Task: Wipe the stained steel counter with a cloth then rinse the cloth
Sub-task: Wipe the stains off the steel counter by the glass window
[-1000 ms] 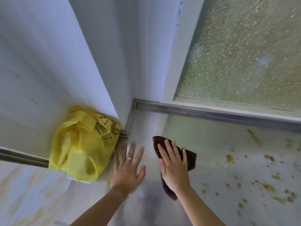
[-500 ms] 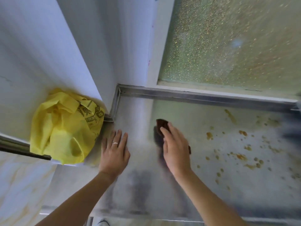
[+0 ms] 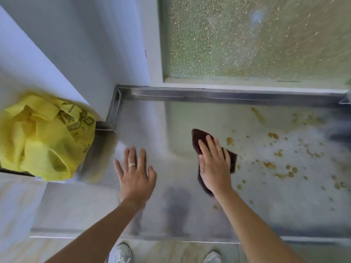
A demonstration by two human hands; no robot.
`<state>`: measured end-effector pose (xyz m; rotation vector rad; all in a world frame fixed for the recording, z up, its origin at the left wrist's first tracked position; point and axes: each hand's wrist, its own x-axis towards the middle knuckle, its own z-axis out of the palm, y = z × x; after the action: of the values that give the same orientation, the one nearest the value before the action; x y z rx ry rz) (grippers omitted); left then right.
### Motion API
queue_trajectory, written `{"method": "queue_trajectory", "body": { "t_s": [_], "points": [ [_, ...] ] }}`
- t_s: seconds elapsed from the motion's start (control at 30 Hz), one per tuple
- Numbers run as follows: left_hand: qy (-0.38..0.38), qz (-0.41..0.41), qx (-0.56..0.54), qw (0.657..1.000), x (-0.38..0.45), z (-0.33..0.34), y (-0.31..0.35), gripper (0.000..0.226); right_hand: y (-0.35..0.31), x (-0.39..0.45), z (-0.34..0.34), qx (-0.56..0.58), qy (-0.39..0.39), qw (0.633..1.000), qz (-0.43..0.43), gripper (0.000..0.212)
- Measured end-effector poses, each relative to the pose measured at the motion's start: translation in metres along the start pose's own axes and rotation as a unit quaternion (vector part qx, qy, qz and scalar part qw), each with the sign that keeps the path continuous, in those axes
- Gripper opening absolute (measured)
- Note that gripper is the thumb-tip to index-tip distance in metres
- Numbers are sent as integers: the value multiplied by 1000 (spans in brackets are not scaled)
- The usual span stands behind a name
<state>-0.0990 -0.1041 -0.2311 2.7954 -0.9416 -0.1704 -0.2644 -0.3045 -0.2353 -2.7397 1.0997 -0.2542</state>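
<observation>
Cloth [image 3: 201, 138] under flat right hand [image 3: 215, 168]; left hand [image 3: 135, 176] flat on counter [image 3: 171, 215]; stains [image 3: 281, 158] rightward.

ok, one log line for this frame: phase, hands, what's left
phase: wiping | right hand: flat on brown cloth | left hand: flat on steel counter | left: brown stains right of cloth

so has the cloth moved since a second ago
Yes. The brown cloth under the right hand has slid right, away from the counter's back-left corner, and now reaches the nearest orange stain.
</observation>
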Motion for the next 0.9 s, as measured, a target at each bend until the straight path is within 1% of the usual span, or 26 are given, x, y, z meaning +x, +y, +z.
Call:
{"method": "queue_trajectory", "body": {
  "t_s": [0.07, 0.17, 0.23, 0.27, 0.33, 0.4, 0.47, 0.53, 0.6, 0.63, 0.7, 0.77, 0.9],
  "points": [
    [12, 0, -7, 1000, 1, 1, 0, 64, 34, 26, -9, -10, -1, 999, 48, 47],
    [13, 1, -10, 1000, 0, 0, 2, 64, 74, 58, -27, 7, -14, 993, 115, 44],
    [12, 1, -15, 1000, -1, -2, 3, 64, 82, 67, -41, 25, -20, 989, 143, 44],
    [13, 1, -19, 1000, 0, -3, 3, 63, 78, 66, -47, 36, -10, 988, 147, 44],
    [24, 8, -17, 1000, -1, -4, 4, 61, 56, 54, -62, 59, 33, 989, 132, 41],
    [42, 52, -1, 998, -4, -4, 9, 57, 23, 25, -69, 55, 72, 994, 66, 38],
    [43, 102, 2, 994, -8, -5, 24, 52, -10, -14, -63, 33, 59, 998, -16, 41],
    [28, 126, -6, 992, -10, -5, 50, 53, -34, -55, -48, 19, 5, 998, -58, 47],
    [-2, 131, -11, 991, -12, -2, 77, 55, -42, -90, -31, 27, -51, 997, -57, 48],
    [-17, 123, -22, 992, -13, 2, 88, 56, -39, -98, -24, 37, -62, 996, -50, 48],
    [-29, 93, -36, 995, -13, 13, 101, 58, -27, -94, -15, 41, -58, 997, -42, 49],
    [-25, 74, -24, 997, -15, 22, 103, 54, -9, -75, -10, 24, -45, 998, -40, 48],
    [2, 78, -16, 997, -12, 28, 102, 49, 47, -1, -13, -11, -23, 999, 37, 50]
  ]
}}
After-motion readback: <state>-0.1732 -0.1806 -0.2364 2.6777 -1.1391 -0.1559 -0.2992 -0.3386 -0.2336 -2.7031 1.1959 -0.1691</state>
